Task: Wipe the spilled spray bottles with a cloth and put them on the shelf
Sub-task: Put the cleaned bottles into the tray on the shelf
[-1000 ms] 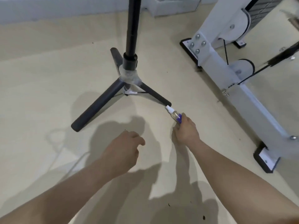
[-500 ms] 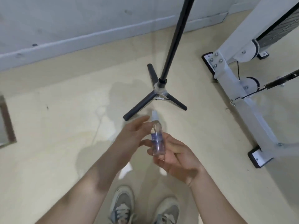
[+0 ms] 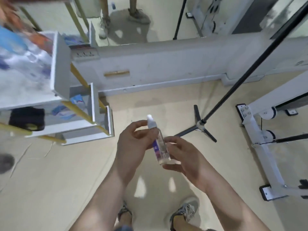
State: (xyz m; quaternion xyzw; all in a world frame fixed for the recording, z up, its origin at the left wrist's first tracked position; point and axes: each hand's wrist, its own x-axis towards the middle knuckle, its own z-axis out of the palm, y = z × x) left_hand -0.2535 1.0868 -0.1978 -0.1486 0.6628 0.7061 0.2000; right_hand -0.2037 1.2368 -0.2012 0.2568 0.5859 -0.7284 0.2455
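Left hand [image 3: 133,144] and right hand [image 3: 185,157] both have a closed grip on the spray bottle [image 3: 160,145]. No cloth in sight, so wiping and the shelf [image 3: 60,64] look yet to come.

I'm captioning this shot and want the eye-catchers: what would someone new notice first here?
First, the small clear spray bottle with a white cap and purple label, held mid-frame between the left hand and the right hand. Next come the white tiered shelf with yellow rails at the left and the black tripod stand just right of the hands.
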